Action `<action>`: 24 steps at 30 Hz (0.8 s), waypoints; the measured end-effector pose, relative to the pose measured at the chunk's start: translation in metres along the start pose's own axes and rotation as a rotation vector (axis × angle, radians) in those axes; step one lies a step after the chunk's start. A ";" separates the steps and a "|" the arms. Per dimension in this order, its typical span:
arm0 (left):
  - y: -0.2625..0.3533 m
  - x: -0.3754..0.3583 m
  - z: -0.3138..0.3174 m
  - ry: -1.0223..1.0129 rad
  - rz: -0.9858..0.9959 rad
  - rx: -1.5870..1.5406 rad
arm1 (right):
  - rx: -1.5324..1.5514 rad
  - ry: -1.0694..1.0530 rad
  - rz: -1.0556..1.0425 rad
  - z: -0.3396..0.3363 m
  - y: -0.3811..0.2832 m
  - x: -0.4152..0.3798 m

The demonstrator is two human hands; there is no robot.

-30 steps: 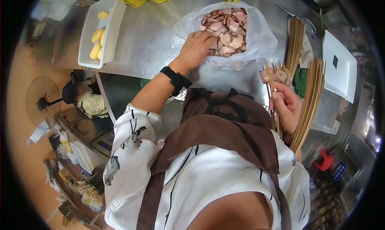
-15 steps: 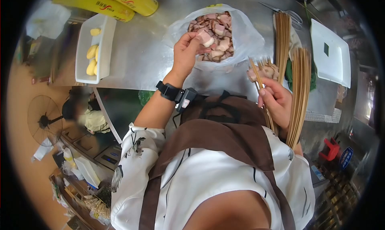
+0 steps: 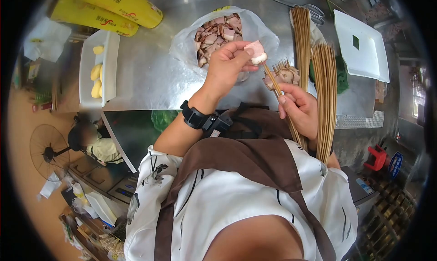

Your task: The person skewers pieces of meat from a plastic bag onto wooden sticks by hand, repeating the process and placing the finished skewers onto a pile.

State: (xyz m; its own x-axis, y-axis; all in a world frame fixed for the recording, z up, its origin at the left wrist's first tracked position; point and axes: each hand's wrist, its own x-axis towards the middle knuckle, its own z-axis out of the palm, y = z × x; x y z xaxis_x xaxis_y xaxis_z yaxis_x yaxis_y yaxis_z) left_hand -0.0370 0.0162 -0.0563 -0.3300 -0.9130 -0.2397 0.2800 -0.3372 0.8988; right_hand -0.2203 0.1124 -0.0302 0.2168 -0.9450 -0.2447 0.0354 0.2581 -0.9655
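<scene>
My left hand (image 3: 229, 64) pinches a slice of pink meat with a pale fatty edge (image 3: 256, 51). The slice is right at the tip of a bare wooden skewer (image 3: 274, 82). My right hand (image 3: 298, 107) closes around that skewer and several others, which carry meat pieces (image 3: 287, 74) bunched near their tips. Behind my left hand lies an open clear plastic bag (image 3: 182, 40) filled with cut meat (image 3: 214, 35). Just right of my right hand stands a thick bundle of bare skewers (image 3: 324, 92).
A second skewer bundle (image 3: 302, 40) lies farther back, near scissors (image 3: 314, 12) and a white tray (image 3: 364, 47). To the left, a white bin (image 3: 111, 69) holds yellow pieces (image 3: 95, 72). Yellow rolls (image 3: 120, 6) lie at the back left of the metal table (image 3: 150, 65).
My left hand has moved right, from over the bag to the skewer tip, carrying the meat slice. My right hand still holds the skewers, with one bare skewer now tilted toward the slice.
</scene>
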 end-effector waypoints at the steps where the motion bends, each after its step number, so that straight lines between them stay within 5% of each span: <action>1: 0.000 -0.001 0.002 -0.004 -0.001 0.001 | 0.002 -0.001 0.002 -0.001 0.000 -0.001; 19: 0.008 0.001 0.006 -0.058 0.149 0.181 | -0.025 0.027 0.023 0.002 0.000 0.003; 24: 0.008 0.000 0.010 -0.002 -0.092 -0.196 | 0.040 0.017 0.067 0.004 -0.011 0.004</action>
State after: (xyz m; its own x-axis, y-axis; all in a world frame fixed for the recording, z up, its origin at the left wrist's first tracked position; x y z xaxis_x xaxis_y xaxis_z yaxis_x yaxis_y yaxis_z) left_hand -0.0432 0.0160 -0.0450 -0.3642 -0.8761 -0.3160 0.4184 -0.4571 0.7849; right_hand -0.2164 0.1068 -0.0206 0.2029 -0.9286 -0.3106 0.0601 0.3284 -0.9426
